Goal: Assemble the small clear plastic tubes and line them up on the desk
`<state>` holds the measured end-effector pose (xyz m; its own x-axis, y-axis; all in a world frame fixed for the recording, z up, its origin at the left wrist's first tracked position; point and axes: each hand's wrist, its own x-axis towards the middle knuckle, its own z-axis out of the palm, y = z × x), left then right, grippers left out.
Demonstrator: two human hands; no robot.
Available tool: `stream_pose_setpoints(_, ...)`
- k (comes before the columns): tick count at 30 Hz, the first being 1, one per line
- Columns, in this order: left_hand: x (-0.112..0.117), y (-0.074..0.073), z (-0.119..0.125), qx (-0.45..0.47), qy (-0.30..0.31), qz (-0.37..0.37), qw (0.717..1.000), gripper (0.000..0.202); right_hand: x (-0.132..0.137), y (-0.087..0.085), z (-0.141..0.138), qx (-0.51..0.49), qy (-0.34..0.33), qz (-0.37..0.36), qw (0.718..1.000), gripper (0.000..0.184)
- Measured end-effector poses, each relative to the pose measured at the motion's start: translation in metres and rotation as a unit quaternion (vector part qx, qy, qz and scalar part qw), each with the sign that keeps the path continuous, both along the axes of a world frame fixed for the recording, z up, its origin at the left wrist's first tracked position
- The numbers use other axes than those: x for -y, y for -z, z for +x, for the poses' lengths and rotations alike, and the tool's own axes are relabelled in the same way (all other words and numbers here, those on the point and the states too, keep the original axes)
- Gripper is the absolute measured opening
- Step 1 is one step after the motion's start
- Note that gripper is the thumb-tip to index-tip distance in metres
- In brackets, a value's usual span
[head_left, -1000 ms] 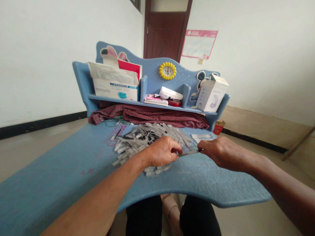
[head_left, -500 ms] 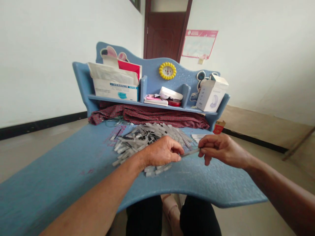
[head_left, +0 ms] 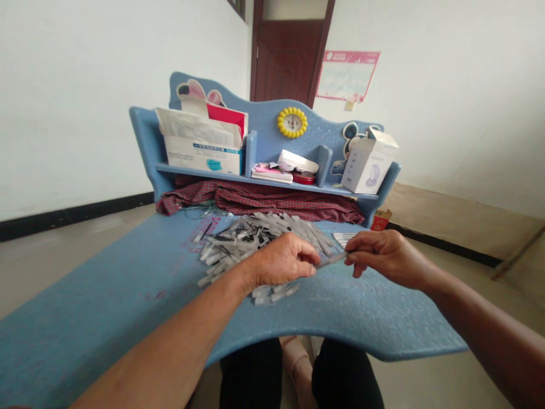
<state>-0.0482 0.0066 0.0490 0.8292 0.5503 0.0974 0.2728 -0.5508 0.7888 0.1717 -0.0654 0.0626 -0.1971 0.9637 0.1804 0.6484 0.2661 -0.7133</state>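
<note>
Over the desk, my left hand point(head_left: 286, 260) pinches one end of a slim, translucent grey pen point(head_left: 332, 259) between thumb and fingers. The pen's other end is in the closed fingertips of my right hand point(head_left: 387, 254), so it slants slightly upward to the right between the two. Behind and left of my left hand spreads a heap of similar pens and pen parts point(head_left: 232, 244), clear with black bits. A few short translucent pieces point(head_left: 272, 294) lie nearer the desk's front edge. Several slim white sticks point(head_left: 342, 238) lie side by side just beyond my right fingers.
The blue desk point(head_left: 128, 301) has a curved front edge above my knees. On its rear shelf stand a mask box point(head_left: 204, 156), papers point(head_left: 272, 175), a red tin point(head_left: 304, 179) and a white box point(head_left: 369, 165). Checked cloth point(head_left: 264, 201) lies bunched beneath.
Both hands keep hold of the pen in nearly the same place. My right hand's lower fingers have curled in a little. The whole view has shifted slightly.
</note>
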Motion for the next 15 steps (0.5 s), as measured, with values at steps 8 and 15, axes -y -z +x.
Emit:
stream_pose_setpoints(8,-0.0021,0.0015,0.0002,-0.004,0.007,0.009,1.000,0.020,0.0029,-0.0059,0.0028,0.036,-0.033,-0.020,0.999,0.024)
stream_pose_setpoints(15,-0.0020,0.0032,0.0013,-0.009,0.018,0.015,1.000,0.019,0.0019,-0.0018,0.0020,0.007,-0.052,-0.084,0.995,0.036)
